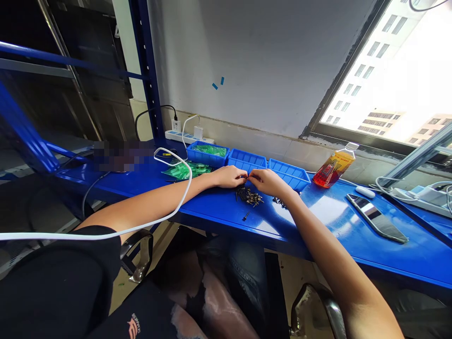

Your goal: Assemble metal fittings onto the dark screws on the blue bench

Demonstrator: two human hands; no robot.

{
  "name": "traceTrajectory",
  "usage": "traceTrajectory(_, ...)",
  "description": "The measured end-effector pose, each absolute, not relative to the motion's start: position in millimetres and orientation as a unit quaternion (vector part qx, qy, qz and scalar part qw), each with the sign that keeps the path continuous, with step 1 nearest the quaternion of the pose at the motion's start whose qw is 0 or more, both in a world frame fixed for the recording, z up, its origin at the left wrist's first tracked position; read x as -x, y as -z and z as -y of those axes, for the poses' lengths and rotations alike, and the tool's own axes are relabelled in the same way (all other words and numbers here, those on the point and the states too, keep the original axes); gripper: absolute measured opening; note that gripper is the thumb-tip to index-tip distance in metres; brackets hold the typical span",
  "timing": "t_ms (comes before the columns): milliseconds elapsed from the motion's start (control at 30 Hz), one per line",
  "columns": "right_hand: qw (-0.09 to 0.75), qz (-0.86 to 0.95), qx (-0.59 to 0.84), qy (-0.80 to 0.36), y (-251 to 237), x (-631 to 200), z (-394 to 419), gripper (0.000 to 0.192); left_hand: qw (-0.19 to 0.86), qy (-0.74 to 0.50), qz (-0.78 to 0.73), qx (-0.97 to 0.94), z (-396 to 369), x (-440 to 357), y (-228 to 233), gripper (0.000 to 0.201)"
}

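1. Head view: your left hand (229, 177) and right hand (268, 181) meet fingertip to fingertip over the blue bench (328, 221). Both are pinched closed on something tiny and dark between them; what it is can't be made out.
2. Just below your hands lies one pile of small dark screws (249, 196). A smaller cluster (278, 202) sits beside your right wrist, and one lone screw (246, 217) lies nearer the bench edge.
3. Three blue bins stand in a row behind your hands: the left bin (207, 154) holds green packets, while the middle bin (247, 161) and right bin (290, 173) show no contents from here.
4. More green packets (185, 170) lie loose on the bench, left of the bins.
5. One bottle (334, 166) of orange drink stands right of the bins; its label is too blurred to read.
6. One phone (377, 218) lies flat to the right, screen up, with a white mouse (365, 191) behind it.
7. One power strip (187, 137) sits at the wall with two plugs in it. A white cable (169, 215) crosses your left arm.
8. Your black shirt bears a small orange logo (133, 326), unreadable.
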State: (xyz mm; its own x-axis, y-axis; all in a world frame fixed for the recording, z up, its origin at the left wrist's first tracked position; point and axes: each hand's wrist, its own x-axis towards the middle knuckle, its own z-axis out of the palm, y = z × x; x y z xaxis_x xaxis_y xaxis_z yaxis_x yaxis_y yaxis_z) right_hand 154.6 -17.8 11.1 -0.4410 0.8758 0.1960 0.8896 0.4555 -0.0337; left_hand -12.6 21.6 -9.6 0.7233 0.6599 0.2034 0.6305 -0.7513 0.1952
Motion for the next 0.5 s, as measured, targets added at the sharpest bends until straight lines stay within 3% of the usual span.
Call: traceTrajectory(500,0.087,0.847,0.524,0.041,-11.4,-155.0,17.6,0.02,0.043,-0.114,-0.356,-0.926,-21.7,12.2,8.8,0.03)
